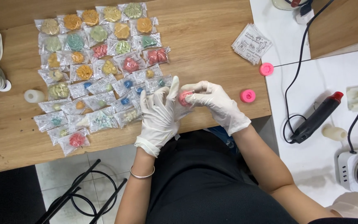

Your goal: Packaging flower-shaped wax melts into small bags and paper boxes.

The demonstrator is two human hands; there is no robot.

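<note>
Between both gloved hands (187, 105): seemingly clear pouch (184, 108), pink piece (184, 98).

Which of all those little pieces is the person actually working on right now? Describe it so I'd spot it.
Look at the wooden table, just right of the spread of bagged pieces. Both gloved hands meet at its front edge: left hand, right hand. Pinched between them is a small pink round piece in clear wrap, the only one lifted off the table.
</note>
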